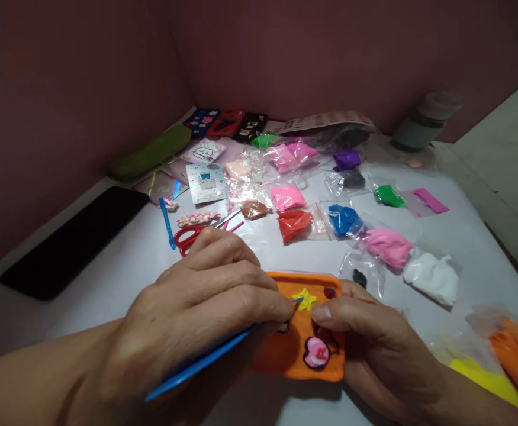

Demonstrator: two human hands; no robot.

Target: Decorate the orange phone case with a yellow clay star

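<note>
My left hand (200, 313) is closed around a blue clay modelling tool (200, 362), whose long handle slants down to the left. Its thin tip touches a yellow clay star (304, 300) on an orange clay-covered panel (298, 365). My right hand (378, 337) grips the panel's right edge, the thumb on top close to the star and the fingers underneath. A pink heart-like piece with a dark outline (317, 353) sits low on the panel. Dark brown bits show near its right edge. My left hand covers the panel's left part.
Bagged coloured clay, such as red (294, 226), blue (344, 220) and white (431, 277), is spread across the white table. Red-handled scissors (187, 238), a second blue tool (167, 223) and a black phone-like slab (76, 239) lie left. A bottle (422, 124) stands at back right.
</note>
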